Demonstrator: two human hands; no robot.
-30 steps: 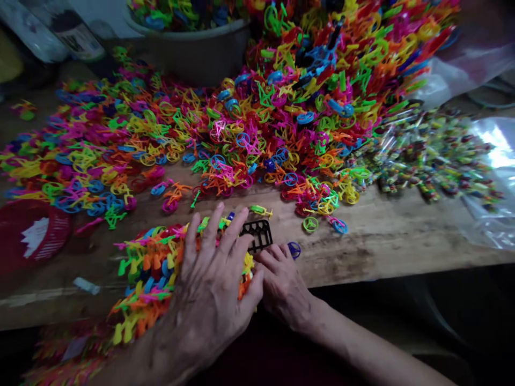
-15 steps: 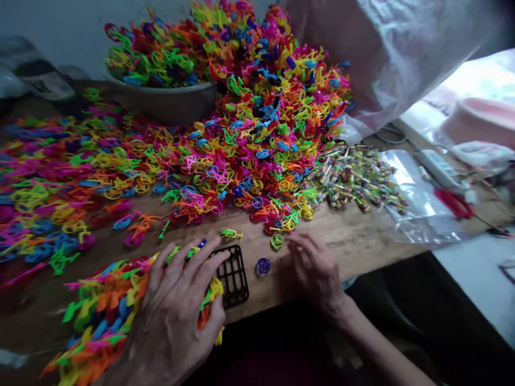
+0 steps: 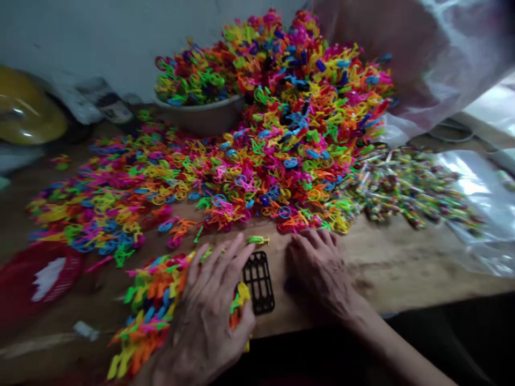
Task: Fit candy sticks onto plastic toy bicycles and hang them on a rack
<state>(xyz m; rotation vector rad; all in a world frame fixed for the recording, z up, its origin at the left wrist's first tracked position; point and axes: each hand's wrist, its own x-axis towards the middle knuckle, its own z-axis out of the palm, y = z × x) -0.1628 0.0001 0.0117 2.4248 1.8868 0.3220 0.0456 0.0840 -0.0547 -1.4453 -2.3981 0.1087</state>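
Note:
My left hand lies palm down with fingers spread over rows of small colourful plastic pieces, some showing between thumb and forefinger. Just right of its fingertips, a black plastic grid frame rests flat on the wood. A yellow-green piece lies above that frame. My right hand is palm down on the table, its fingers reaching the front edge of the big heap of toy bicycle-like pieces. Its fingers look bent but loose, their tips partly hidden. Something dark blue shows beneath its thumb side.
A grey bowl stands full of pieces at the back. Small filled clear tubes and clear plastic bags lie to the right. A red basket is at left, a yellow helmet-like object behind.
The view has shifted left, so everything sits further right. My right hand has come down over the spot where a lime and a purple wheel lay. My left hand stays on the rows.

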